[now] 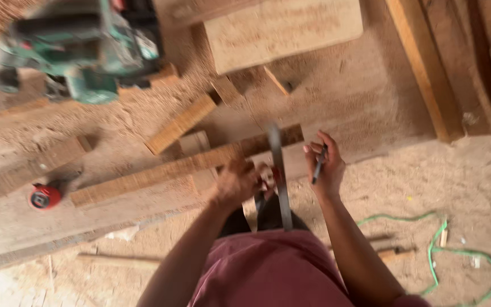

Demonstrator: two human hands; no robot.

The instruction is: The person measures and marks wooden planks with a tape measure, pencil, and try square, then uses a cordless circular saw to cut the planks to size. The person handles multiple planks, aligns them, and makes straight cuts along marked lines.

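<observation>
A green power tool (86,48) stood at the far left, well apart from the hands, with a red tape measure (45,196) on the sawdust nearer. A green cord (436,250) trailed at right. The left hand (237,183) was closed on a metal square (278,176) laid across the long wooden strip (183,166). The right hand (326,165) pinched a dark pencil (319,164) just beside it. No containers were visible.
</observation>
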